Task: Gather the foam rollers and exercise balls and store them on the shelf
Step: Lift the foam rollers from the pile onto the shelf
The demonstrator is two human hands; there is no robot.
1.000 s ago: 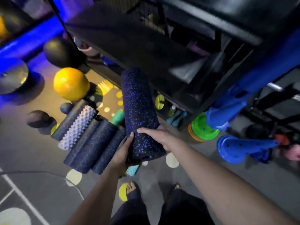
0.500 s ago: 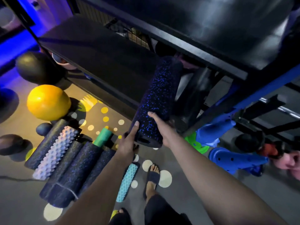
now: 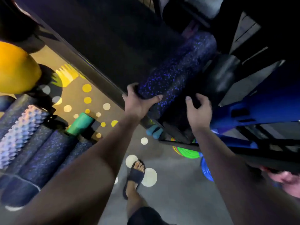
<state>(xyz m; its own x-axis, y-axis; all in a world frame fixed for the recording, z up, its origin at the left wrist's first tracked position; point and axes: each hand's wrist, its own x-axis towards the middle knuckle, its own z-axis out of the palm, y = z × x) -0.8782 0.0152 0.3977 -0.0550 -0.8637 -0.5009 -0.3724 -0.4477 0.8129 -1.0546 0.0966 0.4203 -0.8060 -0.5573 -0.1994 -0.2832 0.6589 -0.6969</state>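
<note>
A black foam roller with blue speckles (image 3: 177,69) lies on the dark shelf (image 3: 100,46), its far end deep inside. My left hand (image 3: 138,101) grips its near end at the shelf's front edge. My right hand (image 3: 198,109) is off the roller, just to its right, fingers spread and holding nothing. Several more speckled rollers (image 3: 47,153) and a pale knobbly roller (image 3: 17,132) lie side by side on the floor at the left, with a green roller (image 3: 79,124) beside them. A yellow exercise ball (image 3: 16,69) rests on the floor at the far left.
A black cushioned pad (image 3: 222,77) sits on the shelf right of the roller. Blue equipment (image 3: 259,108) stands at the right. Green and blue discs (image 3: 186,151) lie under the shelf. My sandalled foot (image 3: 136,174) is on the grey spotted floor. A dark ball (image 3: 17,25) is at top left.
The speckled roller has gone from held upright in front of the shelf to lying on it. My right hand has let go of it; my left hand still grips its near end.
</note>
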